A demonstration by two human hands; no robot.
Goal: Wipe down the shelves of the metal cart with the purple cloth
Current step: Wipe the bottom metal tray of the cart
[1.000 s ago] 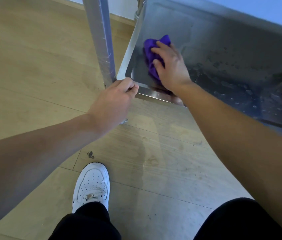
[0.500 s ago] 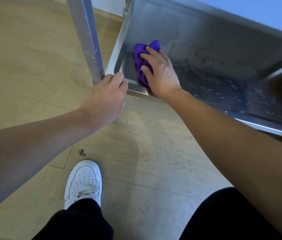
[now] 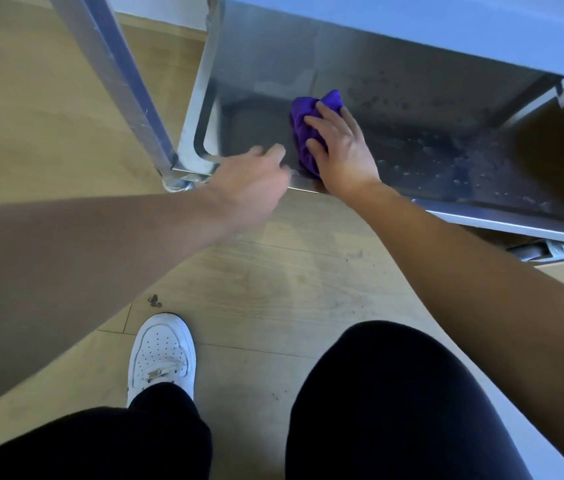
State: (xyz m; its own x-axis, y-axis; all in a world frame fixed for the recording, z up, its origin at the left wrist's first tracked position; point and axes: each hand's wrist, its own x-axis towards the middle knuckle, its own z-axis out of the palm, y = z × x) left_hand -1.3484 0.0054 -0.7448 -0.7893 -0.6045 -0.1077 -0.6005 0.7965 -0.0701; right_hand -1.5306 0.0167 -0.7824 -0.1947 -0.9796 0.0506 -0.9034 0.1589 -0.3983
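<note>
The person bends over the metal cart's low shelf [image 3: 256,133]. The right hand [image 3: 341,150] lies flat on the purple cloth [image 3: 299,116], fingers spread, pressing it down on the shelf near its left end. The left hand [image 3: 249,181] is by the shelf's front rim [image 3: 481,216], just beside the cloth. It is blurry, so I cannot tell if it holds the rim or only comes near. Lots of water drops [image 3: 422,168] sit on the shelf to the right, not wiped yet. I think the cart could shift if the push is hard and nothing steadies it. The bunched cloth could also skip over drops or miss the corners.
</note>
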